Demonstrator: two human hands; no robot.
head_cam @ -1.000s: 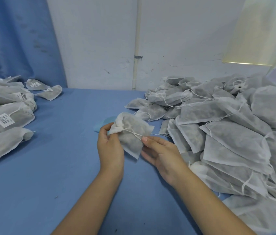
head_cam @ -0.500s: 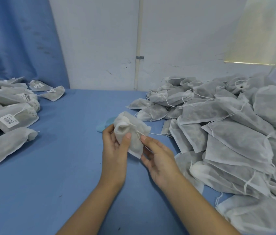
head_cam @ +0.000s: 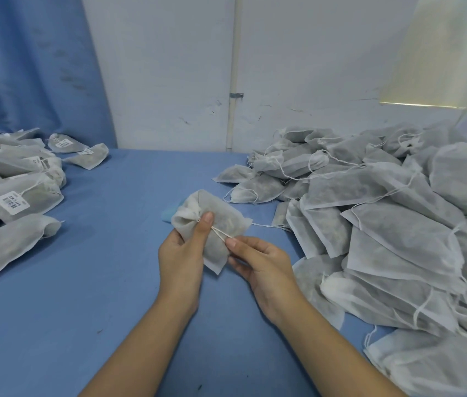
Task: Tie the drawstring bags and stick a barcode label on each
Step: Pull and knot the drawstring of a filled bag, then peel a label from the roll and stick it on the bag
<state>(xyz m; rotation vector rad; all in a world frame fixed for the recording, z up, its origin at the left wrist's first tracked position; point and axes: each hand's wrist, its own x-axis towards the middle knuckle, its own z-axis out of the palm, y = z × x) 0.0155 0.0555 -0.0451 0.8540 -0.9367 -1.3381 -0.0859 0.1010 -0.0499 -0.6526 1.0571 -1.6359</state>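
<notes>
The right hand (head_cam: 261, 259), half a second ago tucked against the drawstring bag (head_cam: 226, 222), now pinches its drawstring (head_cam: 219, 232) and has drawn it taut. The left hand (head_cam: 182, 253) still grips the gathered neck, thumb pressed on top, with the bag held between both hands.

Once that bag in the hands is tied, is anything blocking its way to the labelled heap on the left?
Nothing visible blocks it. Bare blue table lies between the held bag and the labelled heap; a small light-blue object lies beside the bag, low on the table.
</notes>
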